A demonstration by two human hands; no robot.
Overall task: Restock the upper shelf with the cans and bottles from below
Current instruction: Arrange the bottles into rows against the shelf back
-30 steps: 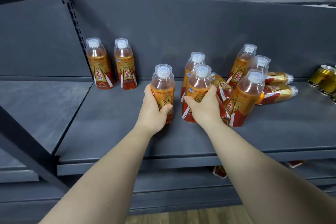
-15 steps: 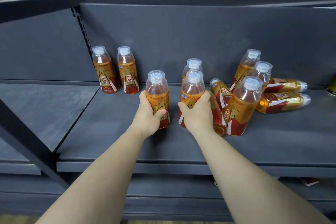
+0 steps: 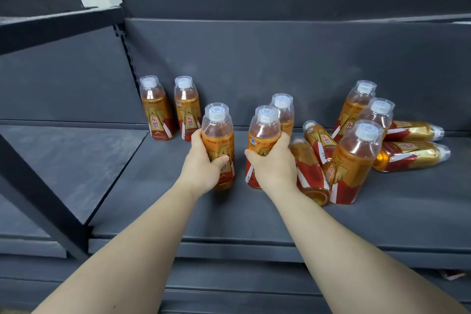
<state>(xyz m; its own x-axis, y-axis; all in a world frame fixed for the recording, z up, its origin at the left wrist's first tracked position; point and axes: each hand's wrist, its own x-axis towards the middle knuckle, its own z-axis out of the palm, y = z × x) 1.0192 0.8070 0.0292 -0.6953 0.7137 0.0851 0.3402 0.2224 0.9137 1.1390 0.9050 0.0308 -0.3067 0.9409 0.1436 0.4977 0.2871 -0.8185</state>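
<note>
The back-left bottle (image 3: 156,112), its neighbour (image 3: 187,109) and a tipped bottle (image 3: 319,141) each carry "东鹏" on their labels.

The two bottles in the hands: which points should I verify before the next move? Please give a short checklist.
1. Left hand grips left bottle: ok.
2. Right hand grips right bottle: ok.
3. Both held bottles upright, caps on: ok.
4. Bare shelf space near the back pair: ok.
5. Neighbours standing: not ok; a fallen bottle lies just beside the right hand.
6. Held bottles' bases off the shelf: cannot tell.
</note>
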